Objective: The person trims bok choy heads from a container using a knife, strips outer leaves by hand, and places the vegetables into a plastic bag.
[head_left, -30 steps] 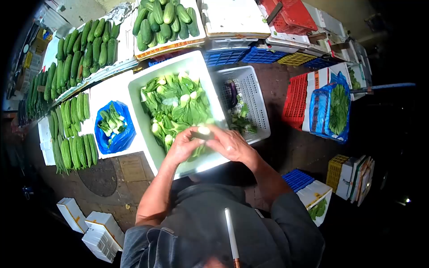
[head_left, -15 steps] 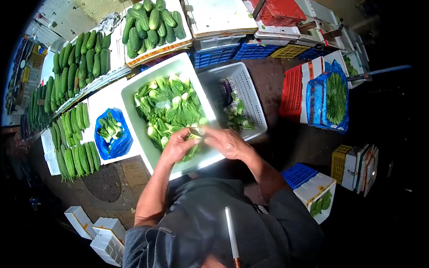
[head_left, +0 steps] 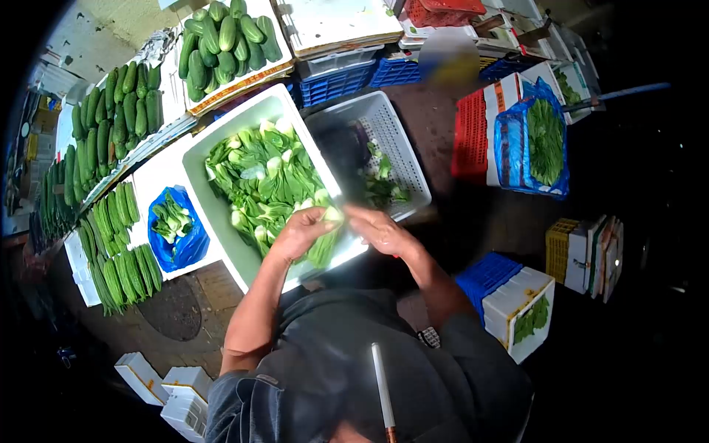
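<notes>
My left hand (head_left: 301,232) is closed around a head of bok choy (head_left: 323,247), its pale base up and its leaves hanging down. Close to its right, my right hand (head_left: 378,230) is blurred at the fingertips, so whether it holds anything is unclear. Both hands are over the near right corner of a white foam box (head_left: 201,173). Inside the box lies a heap of green bok choy (head_left: 273,170). A grey perforated crate (head_left: 402,140) with leaf scraps (head_left: 384,181) and a dark purple eggplant stands to the right of the box.
Left of the box is a blue bag (head_left: 193,244) of bok choy, beside ridged gourds (head_left: 133,273). Cucumbers (head_left: 229,40) lie at the back. On the right are a red crate (head_left: 470,136), a blue bag of greens (head_left: 545,140) and a foam box (head_left: 517,310).
My right hand has moved slightly away from my left, and the bok choy in my left hand shows more clearly. The surroundings have shifted left in the view.
</notes>
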A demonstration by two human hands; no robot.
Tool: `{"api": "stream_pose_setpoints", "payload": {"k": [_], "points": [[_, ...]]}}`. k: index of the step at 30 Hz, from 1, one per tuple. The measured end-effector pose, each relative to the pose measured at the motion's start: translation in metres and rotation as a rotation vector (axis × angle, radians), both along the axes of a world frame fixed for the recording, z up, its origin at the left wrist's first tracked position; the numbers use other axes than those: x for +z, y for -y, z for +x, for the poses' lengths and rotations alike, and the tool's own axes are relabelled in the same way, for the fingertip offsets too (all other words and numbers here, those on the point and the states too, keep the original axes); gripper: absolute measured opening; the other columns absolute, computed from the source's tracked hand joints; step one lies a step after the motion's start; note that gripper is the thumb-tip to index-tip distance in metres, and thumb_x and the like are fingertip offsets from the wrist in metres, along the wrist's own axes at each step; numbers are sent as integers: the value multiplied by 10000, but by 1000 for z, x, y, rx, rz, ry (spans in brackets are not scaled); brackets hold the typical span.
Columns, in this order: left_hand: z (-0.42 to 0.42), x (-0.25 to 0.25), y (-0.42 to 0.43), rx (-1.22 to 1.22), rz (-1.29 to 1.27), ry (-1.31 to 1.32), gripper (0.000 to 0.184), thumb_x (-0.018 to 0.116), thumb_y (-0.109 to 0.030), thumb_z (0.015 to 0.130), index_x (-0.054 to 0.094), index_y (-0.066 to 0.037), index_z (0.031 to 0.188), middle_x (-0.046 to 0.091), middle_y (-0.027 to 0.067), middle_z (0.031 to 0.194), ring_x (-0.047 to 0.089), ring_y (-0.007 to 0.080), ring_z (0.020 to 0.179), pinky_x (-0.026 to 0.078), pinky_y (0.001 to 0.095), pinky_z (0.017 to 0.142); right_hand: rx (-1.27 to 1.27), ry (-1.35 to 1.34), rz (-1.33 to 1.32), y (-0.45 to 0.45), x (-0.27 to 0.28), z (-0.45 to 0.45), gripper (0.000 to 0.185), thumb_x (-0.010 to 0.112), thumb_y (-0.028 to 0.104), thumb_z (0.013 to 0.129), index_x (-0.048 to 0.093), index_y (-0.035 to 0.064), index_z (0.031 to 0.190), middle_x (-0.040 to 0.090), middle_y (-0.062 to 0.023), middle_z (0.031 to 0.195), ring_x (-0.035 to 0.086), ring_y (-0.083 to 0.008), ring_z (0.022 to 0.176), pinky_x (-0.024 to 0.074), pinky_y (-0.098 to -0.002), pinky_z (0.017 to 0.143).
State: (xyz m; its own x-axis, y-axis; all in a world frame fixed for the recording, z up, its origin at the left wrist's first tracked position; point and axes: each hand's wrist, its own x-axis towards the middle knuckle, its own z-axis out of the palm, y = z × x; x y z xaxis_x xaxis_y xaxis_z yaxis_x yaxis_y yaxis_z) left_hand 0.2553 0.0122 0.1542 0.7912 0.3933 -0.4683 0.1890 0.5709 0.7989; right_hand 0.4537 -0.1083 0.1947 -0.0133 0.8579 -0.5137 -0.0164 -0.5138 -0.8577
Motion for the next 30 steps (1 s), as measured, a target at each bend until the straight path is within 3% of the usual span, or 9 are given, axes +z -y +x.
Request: {"api": "stream_pose_setpoints", "payload": {"k": [2,3,8,12,14,16,21,22,30], "points": [[8,-4,0,-55,-53,25,273,721,-200,916,689,-6,1105,724,44,993,636,128,935,470,276,909,-1,31,51,7,-11,7,479,510,218,1033,460,-8,1452,630,-126,1281,574,-159,1105,447,-289,970],[11,-11,0,-76,-7,9,269,724,-204,920,691,-22,1116,720,43,964,646,112,828,526,267,790,-18,12,52,10,-16,10,481,512,225,1033,461,-4,1453,636,-114,1248,583,-152,1066,459,-282,943],[25,-24,6,-30,-409,116,268,703,-204,934,674,-19,1125,723,66,950,671,145,823,550,287,776,-189,-192,-147,39,-47,34,509,530,240,1024,437,85,1499,614,-72,1041,579,-124,833,517,-303,711],[49,-39,9,-53,-149,-91,340,721,-272,933,634,-31,1156,701,71,923,669,146,804,559,292,743,-493,-59,-85,34,-46,28,535,592,282,984,465,69,1458,612,-69,989,605,-151,882,534,-293,698],[68,-2,11,14,-184,-193,355,699,-334,949,648,-15,1097,689,71,913,639,139,697,525,268,596,-436,25,-89,19,-34,23,515,708,211,904,535,-13,1335,639,-116,1150,617,-184,1009,539,-302,786],[74,-10,11,27,-231,-173,369,679,-356,961,667,-3,1066,690,59,871,626,130,660,507,251,564,-376,210,36,13,-41,19,406,713,161,897,595,-15,1243,654,-76,1052,629,-142,876,518,-270,729],[81,-1,-1,-204,83,-327,392,699,-357,936,689,18,1052,663,26,747,524,82,533,439,235,474,-455,-114,1,16,-63,30,259,698,175,903,655,33,1115,599,30,837,512,-45,686,411,-219,585],[84,-8,-1,-219,73,-323,276,681,-291,963,683,-25,1040,556,-15,620,483,56,464,333,215,388,-418,-141,-13,18,-64,33,239,689,178,906,658,42,1100,586,44,821,487,-36,658,386,-213,561],[100,-24,-20,-370,187,-240,238,736,-147,914,661,70,977,654,73,756,553,115,554,487,282,497,-321,-270,-174,39,-85,57,166,664,173,895,656,50,1006,577,53,800,475,-43,640,367,-225,555]]}}
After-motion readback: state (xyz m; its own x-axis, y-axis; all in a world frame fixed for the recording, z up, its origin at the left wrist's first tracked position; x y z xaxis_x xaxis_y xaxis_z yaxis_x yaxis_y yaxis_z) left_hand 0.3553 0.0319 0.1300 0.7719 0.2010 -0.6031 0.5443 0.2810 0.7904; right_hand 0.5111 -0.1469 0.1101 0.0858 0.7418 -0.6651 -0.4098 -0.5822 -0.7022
